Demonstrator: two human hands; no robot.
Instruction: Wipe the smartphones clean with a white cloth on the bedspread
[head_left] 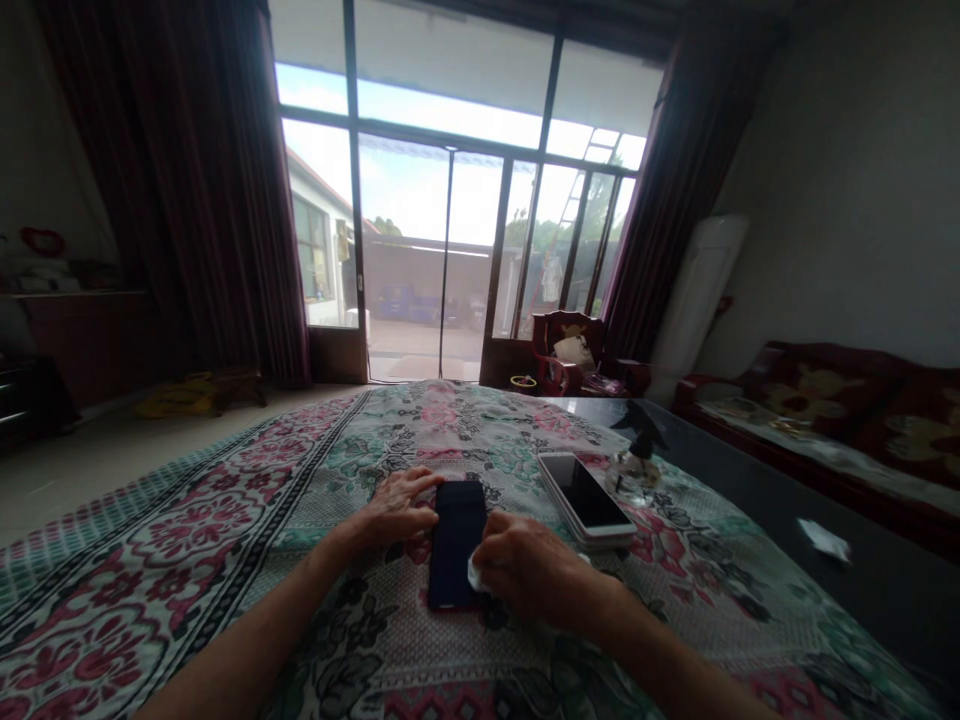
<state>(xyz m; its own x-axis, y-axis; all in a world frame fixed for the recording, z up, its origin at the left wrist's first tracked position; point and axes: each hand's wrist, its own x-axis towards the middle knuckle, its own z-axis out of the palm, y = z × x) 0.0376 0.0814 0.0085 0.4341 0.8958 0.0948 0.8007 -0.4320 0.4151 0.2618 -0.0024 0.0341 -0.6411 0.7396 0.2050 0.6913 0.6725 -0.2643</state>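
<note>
A dark smartphone (459, 540) lies flat on the patterned cloth (420, 660), screen up. My left hand (401, 508) holds it along its left edge, the fingers near the top corner and the thumb lower down. Bunched in the closed fingers of my right hand (525, 568) is a small white tissue (475, 574), pressed against the phone's right side; most of it is hidden by the hand. To the right, a white smartphone (589, 492) with a black screen rests on top of what looks like another white device.
Just beyond the white phone stands a clear glass jar (634, 475) with a dark top. A crumpled white piece (823, 540) lies on the dark tabletop (885, 590) at right. A wooden armchair (566, 350) and a sofa (847, 410) stand farther off, near the glass doors (427, 260).
</note>
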